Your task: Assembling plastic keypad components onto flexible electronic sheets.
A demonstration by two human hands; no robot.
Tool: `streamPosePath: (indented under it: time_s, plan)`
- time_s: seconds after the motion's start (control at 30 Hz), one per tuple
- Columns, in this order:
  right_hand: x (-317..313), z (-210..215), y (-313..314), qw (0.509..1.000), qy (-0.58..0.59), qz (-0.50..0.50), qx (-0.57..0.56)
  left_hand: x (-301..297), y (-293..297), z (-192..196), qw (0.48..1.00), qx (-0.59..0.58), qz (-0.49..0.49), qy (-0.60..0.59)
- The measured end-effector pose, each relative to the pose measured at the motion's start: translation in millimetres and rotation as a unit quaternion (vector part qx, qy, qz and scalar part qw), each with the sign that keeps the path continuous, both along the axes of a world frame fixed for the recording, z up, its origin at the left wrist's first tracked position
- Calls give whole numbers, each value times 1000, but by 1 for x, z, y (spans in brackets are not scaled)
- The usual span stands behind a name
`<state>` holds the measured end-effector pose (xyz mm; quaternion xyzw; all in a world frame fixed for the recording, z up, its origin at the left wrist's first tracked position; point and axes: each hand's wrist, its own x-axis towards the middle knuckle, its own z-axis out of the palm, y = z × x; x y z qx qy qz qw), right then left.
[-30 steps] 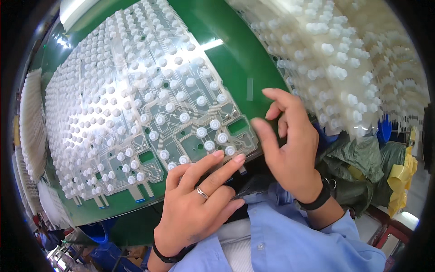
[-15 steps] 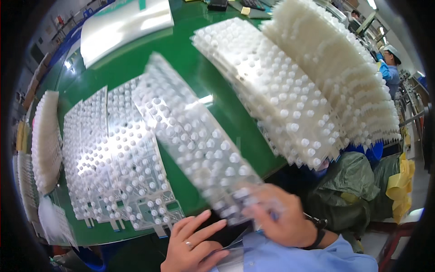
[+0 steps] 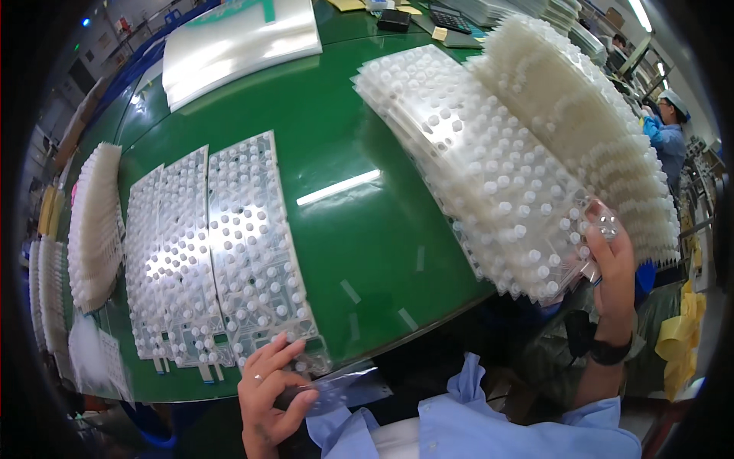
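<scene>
- Milky white and clear plastic: the top sheet (image 3: 497, 168), studded with pale caps, lies over a pile of similar sheets (image 3: 428, 180) and reaches away from the right fingers. Its long axis slants from the near corner at those fingers to a far end ahead and to their left.
- The right hand (image 3: 615, 264) is at that corner, thumb and fingers pinching the clear edge (how firmly, I cannot tell). A blue-tipped tail shows just beside the thumb.
- The left hand (image 3: 267, 394) has its fingers spread a little, two of them reaching forward with their tips on the near end of a flat sheet (image 3: 248, 222); the thumb stands apart from them.
- That flat sheet runs away from the left fingertips, nearly straight ahead, its far end leaning slightly left. Two more sheets, the middle one (image 3: 187, 252) and the outer one (image 3: 144, 260), lie left of it with their long axes much alike and their tails toward the person.
- Just right of the left thumb, a piece of clear film (image 3: 355, 386) overhangs the near edge; whether the thumb touches it, I cannot tell.
- Between the two hands, short tape strips (image 3: 350, 291) lie on the green desk (image 3: 359, 237).
- Beyond the right fingers, a tall fanned stack (image 3: 558, 99) stands beside the pile.
- Well ahead of the left fingers lies a glossy stack of film (image 3: 245, 61), a green strip on it.
</scene>
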<state>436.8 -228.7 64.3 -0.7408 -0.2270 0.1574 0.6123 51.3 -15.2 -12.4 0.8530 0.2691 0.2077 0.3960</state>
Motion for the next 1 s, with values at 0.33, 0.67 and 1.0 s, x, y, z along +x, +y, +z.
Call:
streamPosePath:
  time_s: [0.33,0.67,1.0]
  plan:
    - [-127,-23,16,947,-284,151,-9,54,-39,11,998,37,-56,-18]
    - [-175,-47,67,903,-183,388,-36,28,-48,9,999,-7,-18,-50]
    - [-168,-47,73,924,-140,355,6,16,-30,8,1000,22,-3,-10]
